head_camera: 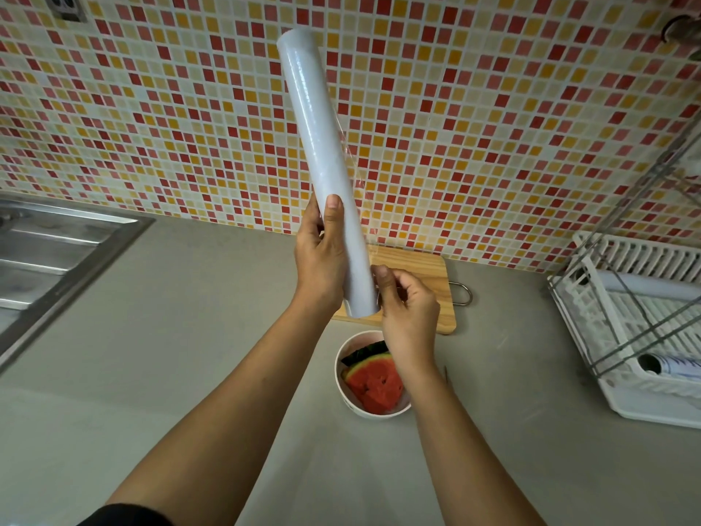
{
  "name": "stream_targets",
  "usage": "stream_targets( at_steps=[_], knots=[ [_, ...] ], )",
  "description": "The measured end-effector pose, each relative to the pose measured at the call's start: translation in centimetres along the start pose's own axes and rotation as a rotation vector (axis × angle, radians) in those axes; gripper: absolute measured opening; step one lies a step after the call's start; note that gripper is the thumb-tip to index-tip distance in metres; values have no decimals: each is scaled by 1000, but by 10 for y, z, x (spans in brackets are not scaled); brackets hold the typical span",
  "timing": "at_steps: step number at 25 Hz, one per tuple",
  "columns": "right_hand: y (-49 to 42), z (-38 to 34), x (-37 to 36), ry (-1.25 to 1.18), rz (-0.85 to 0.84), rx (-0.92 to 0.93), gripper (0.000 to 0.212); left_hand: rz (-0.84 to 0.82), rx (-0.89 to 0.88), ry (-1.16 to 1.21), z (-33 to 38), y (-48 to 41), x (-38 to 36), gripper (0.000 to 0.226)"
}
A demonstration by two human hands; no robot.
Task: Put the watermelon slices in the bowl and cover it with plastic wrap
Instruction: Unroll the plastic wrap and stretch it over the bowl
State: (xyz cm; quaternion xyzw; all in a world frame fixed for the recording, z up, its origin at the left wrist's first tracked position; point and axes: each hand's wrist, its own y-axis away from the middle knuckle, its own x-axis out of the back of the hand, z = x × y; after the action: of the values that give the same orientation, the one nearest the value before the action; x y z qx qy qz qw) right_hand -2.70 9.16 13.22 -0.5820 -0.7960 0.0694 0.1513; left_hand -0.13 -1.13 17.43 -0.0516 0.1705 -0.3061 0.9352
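Note:
A long white roll of plastic wrap (322, 153) stands nearly upright above the counter. My left hand (320, 256) grips its lower part, thumb across the front. My right hand (406, 301) pinches the loose clear edge of the film at the roll's bottom right; a thin strip of film lifts off along the roll's right side. Below my right wrist, a white bowl (351, 402) sits on the grey counter with watermelon slices (373, 381) inside, red flesh and green rind showing. My right forearm covers part of the bowl.
A wooden cutting board (425, 282) with a metal loop lies behind the bowl against the tiled wall. A steel sink (57, 252) is at the left. A white dish rack (637, 324) holding another roll stands at the right.

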Motion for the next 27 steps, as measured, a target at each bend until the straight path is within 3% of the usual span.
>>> stream_targets(
  at_steps=[4, 7, 11, 16, 20, 23, 27],
  knots=[
    [1, 2, 0, -162, -72, -120, 43, 24, 8, 5, 1, -4, 3, 17],
    [2, -1, 5, -120, -112, -58, 30, 21, 2, -4, 1, -4, 3, 17],
    [2, 2, 8, 8, -10, 75, 20, 10, -19, -12, -1, -2, 3, 16],
    [-2, 7, 13, -58, -42, -57, 16, -86, -18, -56, 1, 0, 3, 21],
    [-6, 4, 17, -187, -116, -281, 45, -173, 58, -155, 3, 1, 4, 46],
    [-8, -2, 13, -206, -206, -313, 62, -206, 123, -202, -2, 7, 6, 39],
    [-3, 1, 0, -45, -48, -161, 40, -187, 168, -234, -19, 21, 11, 36]
  ],
)
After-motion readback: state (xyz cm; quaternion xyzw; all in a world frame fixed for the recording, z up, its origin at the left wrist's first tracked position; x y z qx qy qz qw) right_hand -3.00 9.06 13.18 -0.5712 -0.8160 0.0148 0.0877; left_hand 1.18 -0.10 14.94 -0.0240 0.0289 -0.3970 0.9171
